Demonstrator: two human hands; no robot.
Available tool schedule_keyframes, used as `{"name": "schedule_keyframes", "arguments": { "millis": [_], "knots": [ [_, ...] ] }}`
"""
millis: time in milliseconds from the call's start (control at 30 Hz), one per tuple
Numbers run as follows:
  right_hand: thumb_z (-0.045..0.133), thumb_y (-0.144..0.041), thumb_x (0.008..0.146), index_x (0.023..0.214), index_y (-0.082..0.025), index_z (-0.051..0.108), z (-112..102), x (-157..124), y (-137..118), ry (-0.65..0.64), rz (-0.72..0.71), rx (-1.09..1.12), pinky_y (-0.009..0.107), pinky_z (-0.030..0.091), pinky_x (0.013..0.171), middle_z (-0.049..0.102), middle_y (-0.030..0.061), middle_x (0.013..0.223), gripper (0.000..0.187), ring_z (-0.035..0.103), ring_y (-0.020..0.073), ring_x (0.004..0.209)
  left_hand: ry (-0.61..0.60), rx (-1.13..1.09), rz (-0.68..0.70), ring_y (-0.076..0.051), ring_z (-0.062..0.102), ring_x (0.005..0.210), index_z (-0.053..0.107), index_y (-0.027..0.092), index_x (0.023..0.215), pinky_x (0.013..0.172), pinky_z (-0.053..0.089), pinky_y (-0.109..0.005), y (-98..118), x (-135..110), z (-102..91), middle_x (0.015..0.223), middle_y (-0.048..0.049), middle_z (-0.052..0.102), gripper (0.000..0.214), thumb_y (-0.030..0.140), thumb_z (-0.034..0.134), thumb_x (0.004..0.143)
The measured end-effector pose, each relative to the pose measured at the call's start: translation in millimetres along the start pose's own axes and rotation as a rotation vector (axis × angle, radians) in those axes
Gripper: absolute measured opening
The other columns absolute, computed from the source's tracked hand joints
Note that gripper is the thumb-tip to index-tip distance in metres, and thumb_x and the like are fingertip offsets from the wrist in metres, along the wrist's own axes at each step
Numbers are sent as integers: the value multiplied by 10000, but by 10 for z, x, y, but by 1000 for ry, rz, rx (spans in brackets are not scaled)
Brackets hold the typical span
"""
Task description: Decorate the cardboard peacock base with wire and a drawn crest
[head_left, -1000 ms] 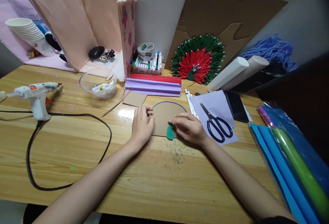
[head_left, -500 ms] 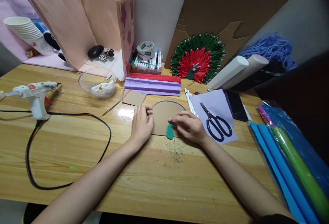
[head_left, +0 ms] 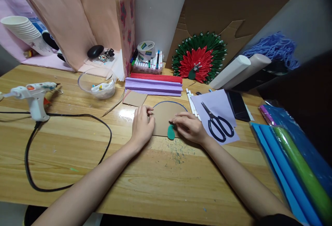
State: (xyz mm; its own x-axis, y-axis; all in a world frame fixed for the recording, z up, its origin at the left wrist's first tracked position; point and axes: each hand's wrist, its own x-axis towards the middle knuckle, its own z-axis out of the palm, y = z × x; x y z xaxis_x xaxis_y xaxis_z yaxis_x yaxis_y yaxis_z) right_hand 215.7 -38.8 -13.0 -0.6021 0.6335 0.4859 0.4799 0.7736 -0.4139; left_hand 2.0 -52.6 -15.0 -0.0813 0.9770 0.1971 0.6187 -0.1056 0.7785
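A half-round piece of cardboard point(head_left: 161, 119) with a blue line along its curved edge lies flat on the table. My left hand point(head_left: 142, 124) rests at its left side, fingers curled onto that edge. Over its right part, my right hand point(head_left: 190, 126) pinches the narrow upper end of a small green cutout point(head_left: 171, 132). The rounded lower end of the cutout reaches past the cardboard's straight edge. Black-handled scissors point(head_left: 219, 125) lie on lilac paper point(head_left: 223, 103) to the right of my right hand.
On the left stands a white glue gun point(head_left: 38, 101) with a looping black cord point(head_left: 111, 139). Behind the cardboard are purple crepe paper point(head_left: 154, 87), a clear bowl point(head_left: 97, 84) and a red-and-green peacock craft point(head_left: 198, 60). Blue wrapped sheets point(head_left: 282, 163) lie at the right.
Both hands keep almost the same place and the green cutout stays in my right fingers. The whole view has shifted very slightly.
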Motion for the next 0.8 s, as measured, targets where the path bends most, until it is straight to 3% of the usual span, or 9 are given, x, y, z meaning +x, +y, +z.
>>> {"name": "schedule_keyframes", "arguments": {
  "millis": [133, 367, 567, 800],
  "knots": [
    [533, -53, 760, 976, -238, 594, -12, 0, -1, 68, 11, -5, 344, 538, 791, 688, 31, 864, 291, 601, 195, 945, 1, 2, 1, -194, 483, 896, 479, 186, 927, 827, 400, -356, -5, 1, 5, 886, -40, 533, 239, 56, 431, 731],
    [513, -52, 762, 1000, -234, 593, 15, 5, 0, -9, -24, 2, 364, 533, 800, 690, 25, 868, 311, 597, 203, 953, 3, 0, 4, -196, 485, 895, 476, 189, 926, 826, 400, -357, -10, 0, 6, 887, -41, 536, 238, 59, 435, 731],
    [507, -54, 739, 865, -226, 612, -7, -10, -38, 272, 102, -9, 319, 548, 687, 668, 32, 801, 238, 622, 175, 773, -8, -7, -3, -192, 490, 900, 477, 188, 936, 833, 399, -355, -17, -2, 0, 892, -39, 535, 233, 70, 428, 742],
    [524, -111, 748, 884, -228, 640, 36, -48, 5, 116, 80, -72, 315, 533, 690, 656, 48, 840, 214, 620, 178, 792, -6, -10, -11, -193, 492, 904, 475, 195, 932, 832, 405, -358, -22, 8, -5, 896, -39, 529, 233, 73, 421, 741]
  ]
}}
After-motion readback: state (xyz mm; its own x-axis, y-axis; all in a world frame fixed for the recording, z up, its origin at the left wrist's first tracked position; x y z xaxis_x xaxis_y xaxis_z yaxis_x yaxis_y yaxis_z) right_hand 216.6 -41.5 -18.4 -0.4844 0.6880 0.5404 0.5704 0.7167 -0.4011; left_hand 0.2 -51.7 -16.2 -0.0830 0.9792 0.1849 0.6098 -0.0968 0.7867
